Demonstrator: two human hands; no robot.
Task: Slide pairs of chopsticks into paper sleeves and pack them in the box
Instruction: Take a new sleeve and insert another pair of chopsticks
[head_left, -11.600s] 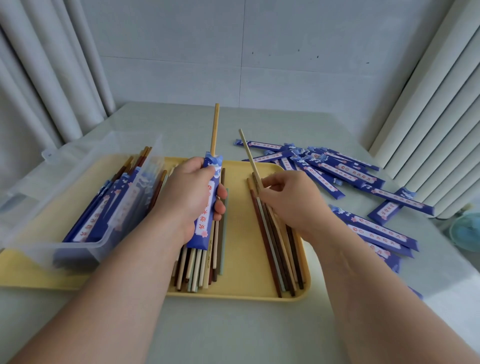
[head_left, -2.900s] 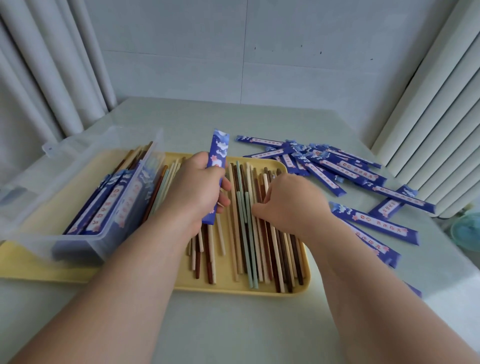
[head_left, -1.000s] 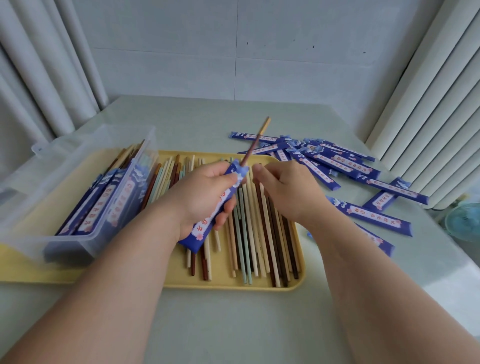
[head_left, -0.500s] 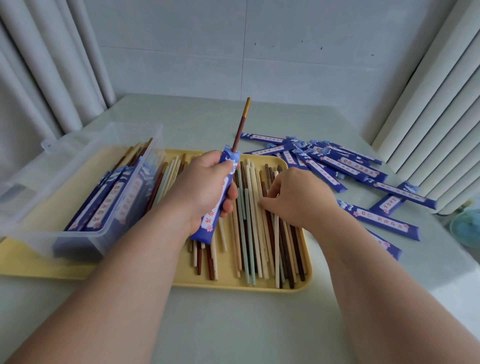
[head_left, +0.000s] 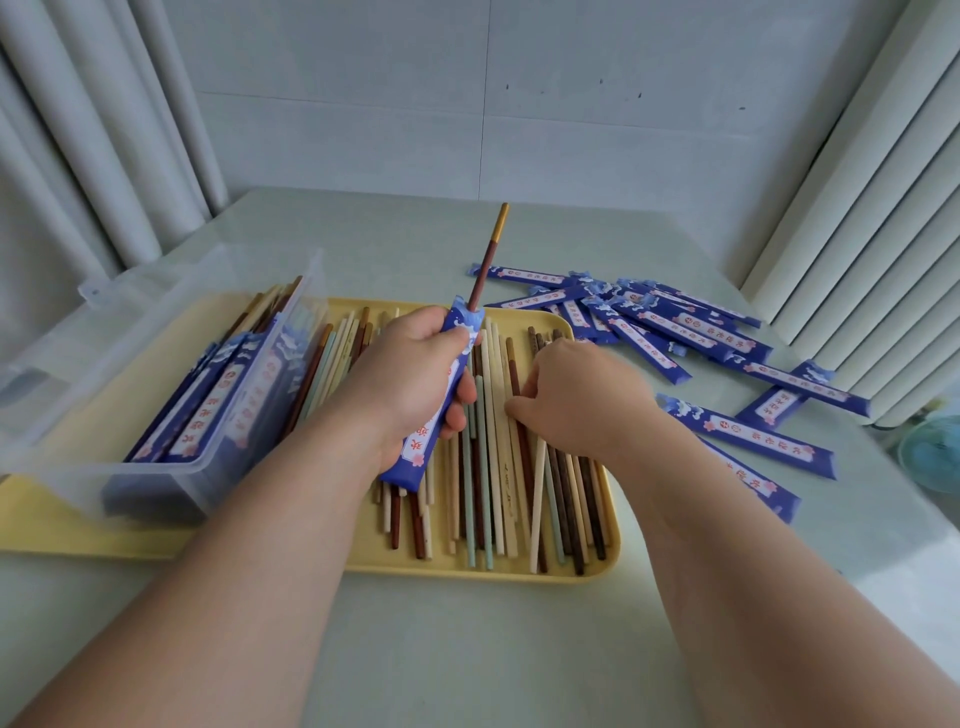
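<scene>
Protruding chopstick (head_left: 487, 262), sleeve (head_left: 414, 458) inside left fingers (head_left: 464, 397)

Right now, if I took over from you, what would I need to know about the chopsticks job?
Left hand grips a blue sleeve with one brown chopstick poking out the top.
Right hand is down among the loose chopsticks on the yellow tray; blurred, grip unclear.
Done: several filled sleeves lie in the clear box.
Left: find the second stick, pack this sleeve, then fill the empty sleeves on the table.

Sleeve (head_left: 435, 410): printed blue paper, slight sheen; box (head_left: 156, 364): clear glossy plastic; tray (head_left: 597, 566): matt yellow plastic; tabletop (head_left: 467, 649): smooth, faintly glossy
</scene>
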